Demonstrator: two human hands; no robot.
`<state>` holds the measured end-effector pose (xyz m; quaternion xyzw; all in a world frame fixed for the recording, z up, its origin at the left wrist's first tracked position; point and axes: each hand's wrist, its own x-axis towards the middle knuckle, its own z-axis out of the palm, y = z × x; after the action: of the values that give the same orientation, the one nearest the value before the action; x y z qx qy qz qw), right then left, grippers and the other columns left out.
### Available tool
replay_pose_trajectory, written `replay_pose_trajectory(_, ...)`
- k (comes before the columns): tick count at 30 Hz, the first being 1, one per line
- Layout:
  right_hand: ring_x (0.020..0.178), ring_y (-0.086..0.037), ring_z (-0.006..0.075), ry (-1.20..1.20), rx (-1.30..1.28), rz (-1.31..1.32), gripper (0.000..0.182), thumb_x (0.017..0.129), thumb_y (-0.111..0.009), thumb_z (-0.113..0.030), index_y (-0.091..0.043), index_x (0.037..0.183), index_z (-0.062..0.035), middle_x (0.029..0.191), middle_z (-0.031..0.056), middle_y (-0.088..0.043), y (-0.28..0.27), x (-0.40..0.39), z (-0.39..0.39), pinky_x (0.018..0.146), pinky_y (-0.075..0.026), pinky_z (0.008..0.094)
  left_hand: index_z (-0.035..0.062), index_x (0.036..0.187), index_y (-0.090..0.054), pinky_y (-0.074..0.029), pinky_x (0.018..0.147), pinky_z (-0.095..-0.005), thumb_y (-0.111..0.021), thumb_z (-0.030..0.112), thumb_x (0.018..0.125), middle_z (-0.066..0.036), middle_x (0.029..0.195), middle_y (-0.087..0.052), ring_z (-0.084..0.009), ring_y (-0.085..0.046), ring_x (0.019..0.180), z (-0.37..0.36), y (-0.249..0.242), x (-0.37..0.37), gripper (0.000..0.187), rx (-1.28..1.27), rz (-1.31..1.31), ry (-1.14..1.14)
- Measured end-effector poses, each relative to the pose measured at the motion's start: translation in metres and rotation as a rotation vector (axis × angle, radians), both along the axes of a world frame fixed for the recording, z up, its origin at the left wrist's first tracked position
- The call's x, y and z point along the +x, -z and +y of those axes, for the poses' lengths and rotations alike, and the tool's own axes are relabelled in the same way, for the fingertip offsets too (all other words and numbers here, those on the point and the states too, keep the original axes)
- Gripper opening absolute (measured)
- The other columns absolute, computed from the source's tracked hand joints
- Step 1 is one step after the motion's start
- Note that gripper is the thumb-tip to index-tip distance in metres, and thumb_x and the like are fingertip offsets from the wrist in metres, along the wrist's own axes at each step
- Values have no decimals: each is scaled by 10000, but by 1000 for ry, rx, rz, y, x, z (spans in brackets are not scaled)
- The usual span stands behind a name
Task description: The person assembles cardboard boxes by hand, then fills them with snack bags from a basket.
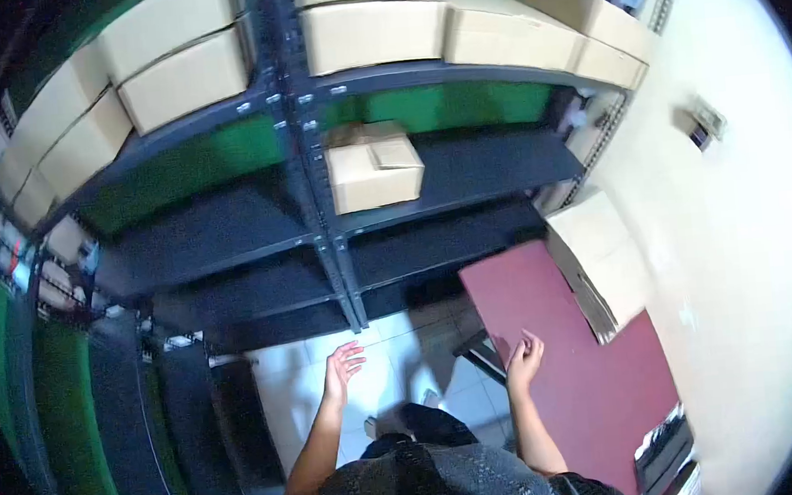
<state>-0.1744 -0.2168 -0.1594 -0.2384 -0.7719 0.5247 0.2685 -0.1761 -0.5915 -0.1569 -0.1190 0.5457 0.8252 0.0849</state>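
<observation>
My left hand (342, 371) is raised over the tiled floor, fingers apart and holding nothing. Over the left edge of the red table (582, 363) is my right hand (525, 358), its fingers loosely curved and apart with nothing between them. A large cardboard box (606, 259) sits on the table's far part, beyond my right hand. Straight ahead, a smaller cardboard box (374, 173) rests on the middle level of the dark metal shelf (473, 162). Neither hand touches a box.
Several cardboard boxes line the upper shelf (382, 74). More dark shelving (114, 391) runs along the left. A white wall (738, 220) with a socket (704, 121) stands at the right. Dark items (663, 454) lie at the table's near right corner. Tiled floor (286, 386) shows below.
</observation>
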Motion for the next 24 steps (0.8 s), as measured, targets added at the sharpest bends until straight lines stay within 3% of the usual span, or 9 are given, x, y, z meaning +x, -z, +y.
replay_pose_trajectory(5, 1007, -515, 246, 100, 187, 97, 208, 870, -459, -23, -562, 1051, -15, 1108, 128, -462, -39, 30, 59, 868, -439, 327, 62, 1201, -508, -399, 865, -340, -293, 485, 887, -98, 1121, -583, -194, -557, 961, 69, -18, -28, 569, 37, 25, 161)
replay_pose_trajectory(9, 1004, -518, 250, 164, 27, 114, 232, 833, -492, -7, -567, 1052, -25, 1122, 129, -456, -59, 58, 118, 856, -454, 334, 61, 1190, -502, -409, 855, -332, -286, 466, 906, -84, 1070, -576, -189, -558, 945, 148, -21, -49, 540, 84, 110, 202)
replay_pose_trajectory(14, 964, -541, 228, 274, 182, 63, 189, 845, -512, -29, -587, 1018, -32, 1064, 124, -493, -34, 91, 216, 761, -485, 312, 67, 1177, -514, -438, 816, -310, -319, 437, 923, -67, 1036, -585, -169, -577, 889, 260, -11, -60, 489, 60, 47, 370)
replay_pose_trajectory(17, 914, -551, 185, 365, 97, 37, 164, 854, -519, -39, -596, 999, -39, 963, 89, -546, -33, 108, 250, 730, -477, 285, 64, 1179, -514, -447, 798, -302, -338, 435, 924, -61, 1006, -594, -166, -582, 873, 313, -13, -70, 483, -1, 28, 494)
replay_pose_trajectory(19, 801, -556, 129, 391, -335, 82, 167, 860, -511, -42, -603, 999, -48, 867, 47, -576, -46, 109, 260, 682, -468, 255, 68, 1179, -517, -455, 778, -291, -362, 433, 920, -58, 998, -593, -159, -582, 857, 340, -13, -82, 474, -17, 50, 584)
replay_pose_trajectory(20, 705, -539, 87, 387, -288, 94, 170, 869, -500, -55, -602, 1003, -32, 812, 23, -589, -37, 106, 271, 625, -458, 232, 70, 1152, -540, -456, 767, -280, -388, 425, 916, -53, 985, -595, -149, -580, 838, 349, -14, -91, 453, -53, 42, 592)
replay_pose_trajectory(24, 657, -534, 82, 377, -168, 215, 182, 872, -492, -60, -597, 1013, -14, 831, 37, -597, -17, 82, 292, 572, -442, 213, 72, 1120, -567, -458, 736, -254, -419, 386, 914, -40, 967, -599, -123, -574, 825, 381, -17, -146, 404, -119, 42, 560)
